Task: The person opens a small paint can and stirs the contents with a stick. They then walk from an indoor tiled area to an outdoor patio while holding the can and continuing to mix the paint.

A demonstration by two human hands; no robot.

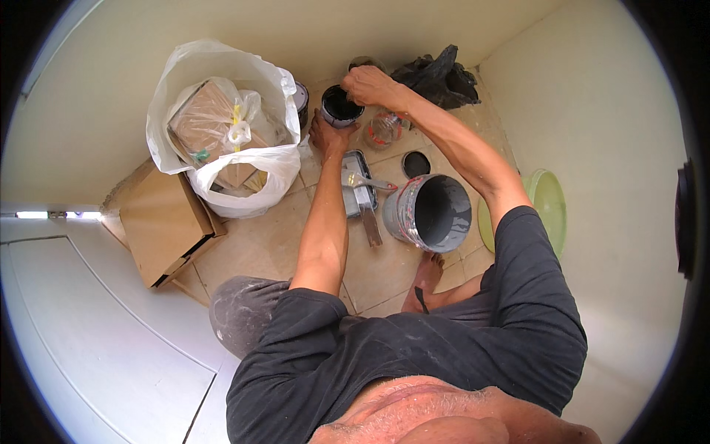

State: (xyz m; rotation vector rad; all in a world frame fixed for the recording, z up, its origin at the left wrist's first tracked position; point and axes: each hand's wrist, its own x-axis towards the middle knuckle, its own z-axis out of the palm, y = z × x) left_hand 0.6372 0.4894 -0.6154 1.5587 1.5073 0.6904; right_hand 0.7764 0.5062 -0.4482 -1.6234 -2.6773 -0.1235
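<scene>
An open paint can point(342, 116) with dark contents stands on the tiled floor near the wall. My left hand point(332, 136) wraps round its near left side. Over the can's right rim is my right hand point(370, 86), fingers curled closed; what they hold, if anything, is hidden. A clear jar point(384, 131) with red marks stands just below my right wrist. Behind that hand, a round container point(366, 62) shows in part. Another can point(300, 99) sits to the left, partly covered by a white bag. A dark round lid point(416, 163) lies nearer to me.
A grey-stained bucket point(400, 212) stands near my foot, beside a paint tray point(355, 161) with a paintbrush point(377, 183) across it. At left are a stuffed white plastic bag point(255, 174) and a cardboard box point(159, 222). A black bag point(440, 80) and green basin point(549, 211) are right.
</scene>
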